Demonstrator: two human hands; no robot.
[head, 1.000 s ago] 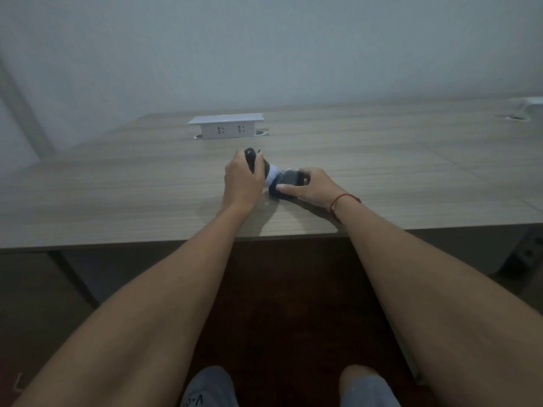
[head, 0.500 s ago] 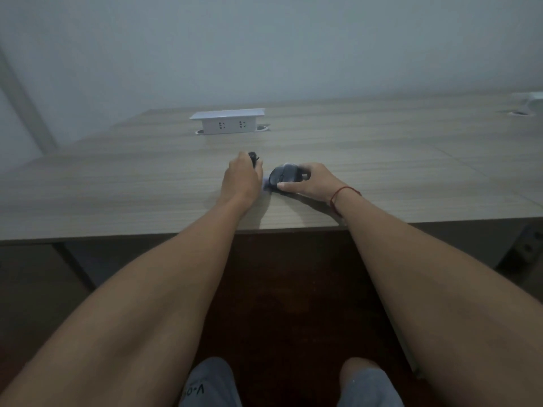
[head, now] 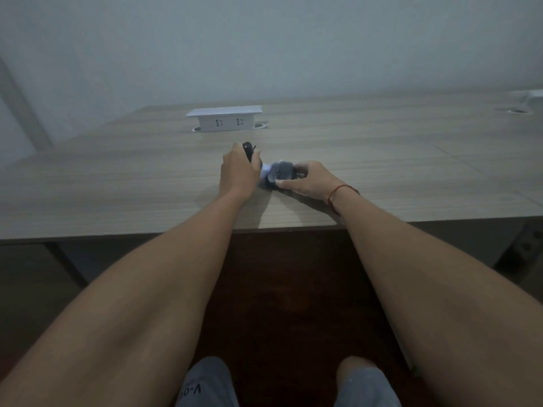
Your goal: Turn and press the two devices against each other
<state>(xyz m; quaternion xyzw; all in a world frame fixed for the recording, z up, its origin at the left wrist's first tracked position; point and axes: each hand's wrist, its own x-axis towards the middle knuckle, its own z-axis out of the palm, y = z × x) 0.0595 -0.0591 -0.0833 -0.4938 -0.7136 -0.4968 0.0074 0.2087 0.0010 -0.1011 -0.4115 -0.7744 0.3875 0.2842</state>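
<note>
My left hand (head: 238,171) grips a small black object (head: 247,150) that sticks out above its fingers. Just to its right, my right hand (head: 311,180) holds a grey computer mouse (head: 279,173) by its sides on the wooden table (head: 117,183). A bit of white material (head: 264,171) shows between the two hands; what it is cannot be made out. A red string circles my right wrist.
A white pop-up socket box (head: 224,118) stands behind the hands at mid-table. Another white fitting (head: 533,96) and a cable hole sit at the far right. The table's front edge runs just below my wrists, with my knees underneath.
The black object in my left hand shows higher above the fingers than half a second ago. The mouse has turned slightly under my right hand. Both hands stay in the same spot.
</note>
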